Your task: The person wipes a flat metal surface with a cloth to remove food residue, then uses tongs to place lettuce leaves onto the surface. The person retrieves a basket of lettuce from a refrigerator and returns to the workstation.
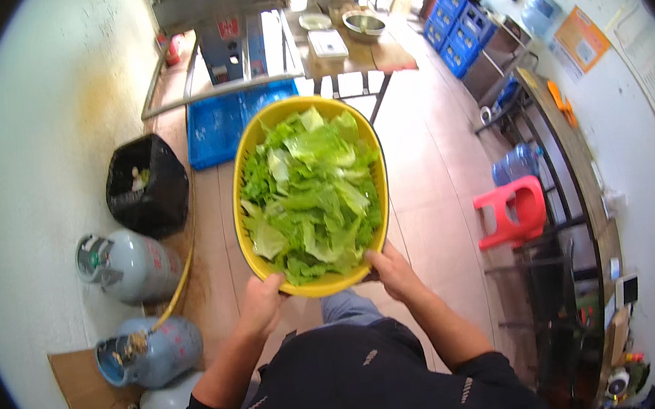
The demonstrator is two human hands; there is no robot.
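Between my two hands I hold a yellow plastic basket (387,222) in front of my body, above the tiled floor. Torn green lettuce leaves (320,187) fill it almost to the rim. At the near left corner my left hand (264,301) grips the rim, its thumb over the edge. My right hand (393,272) grips the near right corner in the same way. The fingers of both hands are mostly hidden beneath the basket.
Gas cylinders (142,266) and a black bin (173,191) line the left wall. Ahead are a blue plastic tray (215,129) on the floor and a table (396,56) with bowls. On the right stand a red stool (511,212), a long narrow counter (567,149) and blue crates (456,35).
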